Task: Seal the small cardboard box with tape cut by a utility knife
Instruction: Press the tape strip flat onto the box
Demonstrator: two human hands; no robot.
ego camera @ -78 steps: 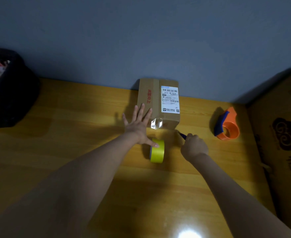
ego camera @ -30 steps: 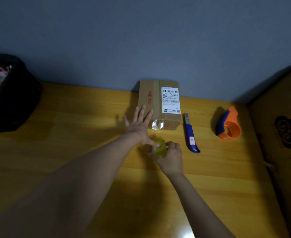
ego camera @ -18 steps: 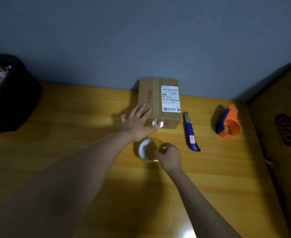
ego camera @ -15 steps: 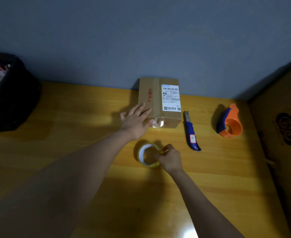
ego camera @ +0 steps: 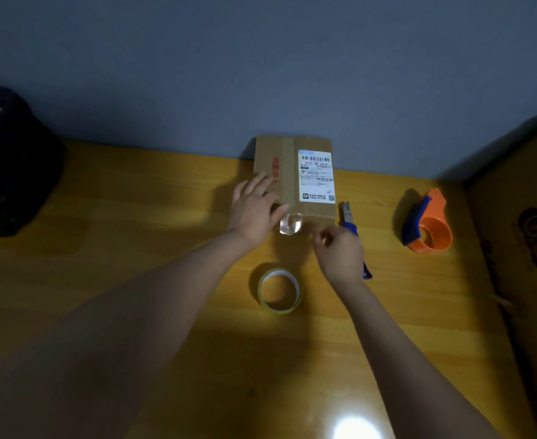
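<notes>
A small cardboard box (ego camera: 287, 172) with a white shipping label stands against the wall. A strip of clear tape (ego camera: 290, 224) shines at its near edge. My left hand (ego camera: 254, 210) lies flat on the box's near left corner, fingers spread, thumb by the tape. My right hand (ego camera: 336, 251) is just in front of the box's near right corner, fingers pinched together; I cannot make out anything in them. The yellow tape roll (ego camera: 279, 290) lies flat on the table, apart from both hands. The blue utility knife (ego camera: 351, 224) lies right of the box, partly behind my right hand.
An orange and blue tape dispenser (ego camera: 427, 226) sits on the wooden table (ego camera: 134, 248) at the right. A large cardboard carton (ego camera: 526, 242) stands at the far right edge. A black bin (ego camera: 10, 166) is at the far left.
My right hand has let go of the yellow tape roll, which now lies flat, and has moved up to the box's near edge. My left hand slid further onto the box.
</notes>
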